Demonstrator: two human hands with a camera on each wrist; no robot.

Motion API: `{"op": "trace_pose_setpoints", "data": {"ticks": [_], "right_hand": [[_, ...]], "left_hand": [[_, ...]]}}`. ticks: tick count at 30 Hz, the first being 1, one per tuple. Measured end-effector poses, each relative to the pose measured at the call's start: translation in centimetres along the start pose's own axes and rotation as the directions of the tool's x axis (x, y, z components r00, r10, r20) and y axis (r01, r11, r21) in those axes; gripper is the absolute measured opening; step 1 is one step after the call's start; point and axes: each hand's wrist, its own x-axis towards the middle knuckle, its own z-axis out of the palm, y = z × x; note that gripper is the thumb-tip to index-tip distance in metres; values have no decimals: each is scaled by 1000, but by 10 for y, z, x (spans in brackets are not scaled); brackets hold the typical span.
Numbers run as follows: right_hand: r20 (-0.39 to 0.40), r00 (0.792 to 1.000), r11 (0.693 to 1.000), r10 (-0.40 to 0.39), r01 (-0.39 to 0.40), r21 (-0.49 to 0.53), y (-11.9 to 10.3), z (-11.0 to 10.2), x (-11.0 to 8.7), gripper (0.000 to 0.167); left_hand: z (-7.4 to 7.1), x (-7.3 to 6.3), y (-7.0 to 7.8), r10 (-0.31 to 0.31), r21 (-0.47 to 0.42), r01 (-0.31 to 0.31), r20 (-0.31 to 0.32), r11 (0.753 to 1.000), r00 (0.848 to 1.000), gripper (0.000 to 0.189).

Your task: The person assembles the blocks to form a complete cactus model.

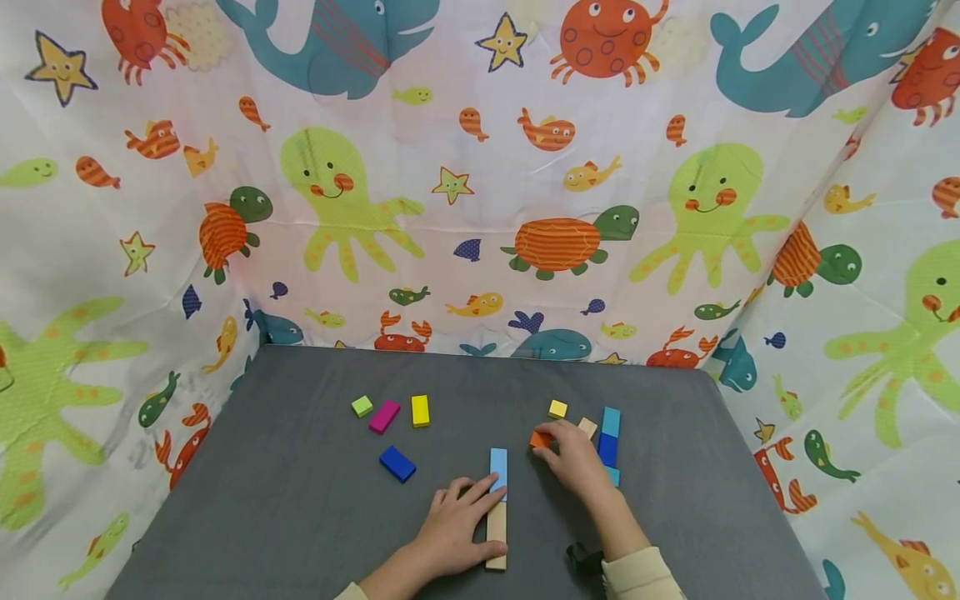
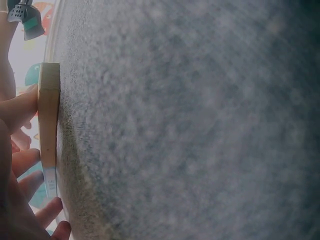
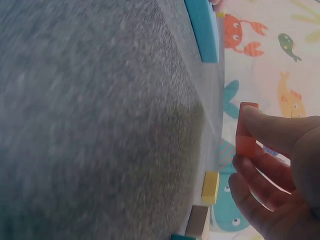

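Observation:
My right hand (image 1: 573, 454) pinches an orange block (image 3: 245, 131) between thumb and fingers; in the right wrist view the block appears lifted off the table. My left hand (image 1: 459, 529) rests against a row of blocks with its fingers spread. Its fingertips touch the light blue block (image 1: 498, 465), and its thumb lies on the plain wooden part (image 1: 497, 525) at the near end. These pieces stand end to end in one straight line. Beyond my right hand are a small yellow block (image 1: 557, 409) and a wooden block (image 1: 587, 427), the latter partly hidden by the hand.
On the right, a dark blue block (image 1: 608, 450) lies between lighter blue ones (image 1: 611, 421). Toward the left lie a green cube (image 1: 362, 406), a magenta block (image 1: 384, 417), a yellow block (image 1: 420, 411) and a blue block (image 1: 397, 464). A patterned curtain (image 1: 480, 275) surrounds the grey table (image 1: 300, 500).

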Motion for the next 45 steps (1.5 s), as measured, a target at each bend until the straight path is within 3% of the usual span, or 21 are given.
{"op": "trace_pose_setpoints", "data": {"ticks": [11, 19, 28, 45], "right_hand": [[-12, 999, 999, -47, 47, 14, -9, 11, 12, 33], [11, 998, 997, -65, 64, 34, -16, 19, 23, 34], [36, 998, 996, -59, 56, 70, -19, 27, 29, 31], [78, 992, 991, -102, 95, 92, -22, 44, 32, 30]], "left_hand": [[1, 0, -2, 33, -9, -33, -17, 999, 999, 77], [1, 1, -4, 18, -17, -18, -5, 1000, 1000, 78], [10, 3, -11, 60, -20, -61, -58, 998, 996, 78], [12, 6, -13, 35, -45, -37, -33, 998, 999, 78]]}}
